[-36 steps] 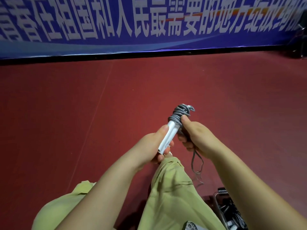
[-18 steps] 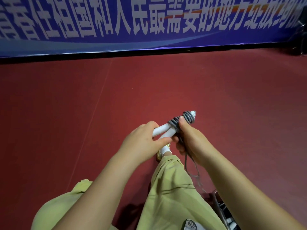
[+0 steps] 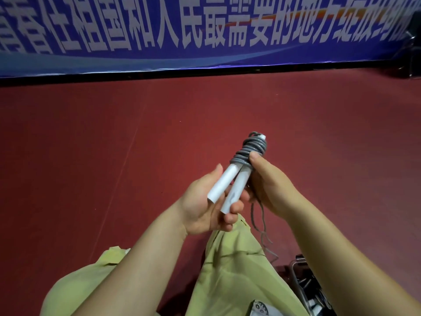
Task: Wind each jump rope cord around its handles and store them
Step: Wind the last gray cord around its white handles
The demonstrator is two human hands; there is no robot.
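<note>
My left hand (image 3: pixel 205 206) grips the lower ends of two white handles (image 3: pixel 227 188) while my right hand (image 3: pixel 271 181) pinches the grey cord (image 3: pixel 251 149) coiled round their upper ends. Their long axis tilts up and right, away from me. Below lies a red floor (image 3: pixel 91 156); beyond, one blue banner (image 3: pixel 205 30).

A red floor (image 3: pixel 114 167) fills the middle of the view. At twelve o'clock a blue banner (image 3: pixel 205 55) with white characters runs along its far edge. Olive trousers (image 3: pixel 232 270) sit at six o'clock. At five o'clock stands a dark container (image 3: pixel 303 281), its contents unclear.
</note>
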